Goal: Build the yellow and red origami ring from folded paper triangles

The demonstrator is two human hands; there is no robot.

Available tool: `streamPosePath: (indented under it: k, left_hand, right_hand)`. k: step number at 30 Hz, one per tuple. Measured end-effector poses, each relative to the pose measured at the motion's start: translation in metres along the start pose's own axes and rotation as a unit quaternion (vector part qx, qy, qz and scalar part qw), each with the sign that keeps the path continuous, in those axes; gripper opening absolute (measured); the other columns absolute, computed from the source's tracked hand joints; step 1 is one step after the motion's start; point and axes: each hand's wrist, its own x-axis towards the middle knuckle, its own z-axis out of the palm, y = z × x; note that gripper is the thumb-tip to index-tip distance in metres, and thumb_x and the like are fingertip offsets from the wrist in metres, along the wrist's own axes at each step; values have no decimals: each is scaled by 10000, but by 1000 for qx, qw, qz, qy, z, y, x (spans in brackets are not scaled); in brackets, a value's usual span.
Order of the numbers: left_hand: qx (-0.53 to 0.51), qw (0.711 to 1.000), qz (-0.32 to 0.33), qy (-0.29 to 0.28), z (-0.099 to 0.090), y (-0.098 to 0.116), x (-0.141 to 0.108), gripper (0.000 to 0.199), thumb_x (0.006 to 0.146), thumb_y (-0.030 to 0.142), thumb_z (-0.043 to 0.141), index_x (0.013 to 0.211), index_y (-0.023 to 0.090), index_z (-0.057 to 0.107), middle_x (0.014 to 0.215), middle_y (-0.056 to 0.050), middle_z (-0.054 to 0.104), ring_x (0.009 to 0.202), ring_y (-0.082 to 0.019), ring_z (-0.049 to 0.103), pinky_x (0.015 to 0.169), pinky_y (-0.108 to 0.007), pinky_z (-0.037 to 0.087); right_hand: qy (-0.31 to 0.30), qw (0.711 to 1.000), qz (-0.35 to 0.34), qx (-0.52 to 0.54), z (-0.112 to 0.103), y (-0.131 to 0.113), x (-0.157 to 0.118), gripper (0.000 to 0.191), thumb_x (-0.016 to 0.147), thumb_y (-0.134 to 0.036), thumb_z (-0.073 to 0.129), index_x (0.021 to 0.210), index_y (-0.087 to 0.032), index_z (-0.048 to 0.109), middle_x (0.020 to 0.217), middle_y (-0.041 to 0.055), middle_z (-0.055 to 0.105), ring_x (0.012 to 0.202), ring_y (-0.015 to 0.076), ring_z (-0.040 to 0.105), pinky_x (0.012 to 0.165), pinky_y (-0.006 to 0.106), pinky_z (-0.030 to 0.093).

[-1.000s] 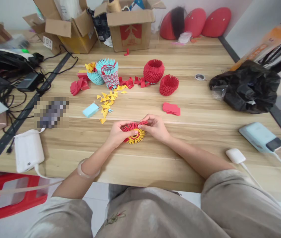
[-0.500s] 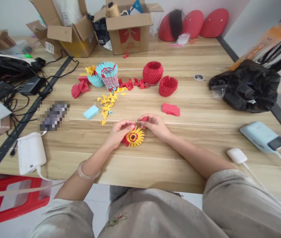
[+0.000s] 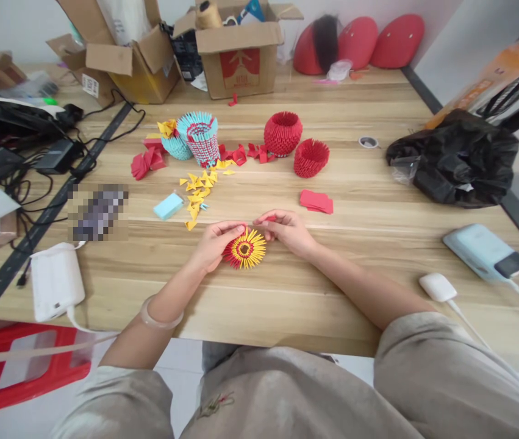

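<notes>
A round red and yellow folded-paper piece [image 3: 246, 249] with pointed yellow tips sits low at the middle of the table. My left hand [image 3: 216, 245] grips its upper left side between thumb and fingers. Just beyond its upper right edge, my right hand [image 3: 289, 231] is closed on a small red paper piece [image 3: 269, 218]. Its fingertips are near the yellow tips; whether they touch cannot be made out. Loose yellow paper triangles [image 3: 199, 186] lie behind my left hand, and a stack of red paper slips [image 3: 316, 201] lies behind my right hand.
Red woven-looking paper bowls [image 3: 283, 133] and a blue and red paper vase [image 3: 203, 143] stand farther back. Cardboard boxes [image 3: 241, 67] are at the rear. A black plastic bag [image 3: 460, 161] and a blue power bank [image 3: 485, 251] sit right; a white power bank [image 3: 58, 281] sits left.
My left hand and the round piece have shifted slightly left and up. The red paper in my right hand shows less now, and its fingers have tilted a little.
</notes>
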Motion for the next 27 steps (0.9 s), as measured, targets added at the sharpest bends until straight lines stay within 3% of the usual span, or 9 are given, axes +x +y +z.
streamPosePath:
  k: [4, 9, 18, 24, 27]
  left_hand:
    - [-2, 1000, -14, 1, 1, 1, 1, 404, 468, 355, 857, 776, 127, 726, 813, -77, 732, 735, -178, 654, 765, -338, 512]
    - [-10, 1000, -17, 19, 0, 0, 1, 379, 419, 318, 877, 708, 128, 723, 738, -62, 725, 672, -160, 640, 743, -335, 515]
    - [-1, 1000, -25, 5, 1, 0, 1, 383, 482, 349, 851, 769, 135, 714, 730, -29, 707, 658, -126, 618, 716, -283, 503]
    - [31, 999, -4, -30, 1, -1, -1, 420, 441, 239, 866, 810, 125, 699, 750, -23, 701, 677, -128, 626, 744, -296, 504]
    - [35, 999, 17, -36, 0, -2, -1, 391, 467, 248, 856, 805, 132, 696, 752, -12, 697, 680, -119, 621, 732, -280, 505]
  right_hand:
    - [13, 998, 20, 54, -3, 3, 5, 321, 694, -482, 669, 755, -167, 676, 656, 15, 645, 492, 77, 487, 490, 236, 372]
    - [36, 993, 29, 108, -1, 0, 6, 283, 617, -407, 759, 765, -172, 702, 684, -4, 634, 473, 46, 388, 462, 230, 319]
    - [20, 993, 43, 111, -1, -4, 3, 214, 610, -323, 783, 687, -159, 670, 636, 1, 648, 566, 81, 567, 548, 219, 437]
    - [35, 992, 24, 121, -2, -5, 3, 219, 591, -279, 798, 738, -177, 670, 660, -20, 671, 522, 76, 595, 476, 196, 421]
    - [28, 990, 51, 130, -2, -4, 3, 222, 578, -276, 807, 720, -152, 689, 688, 17, 699, 632, 99, 647, 572, 195, 490]
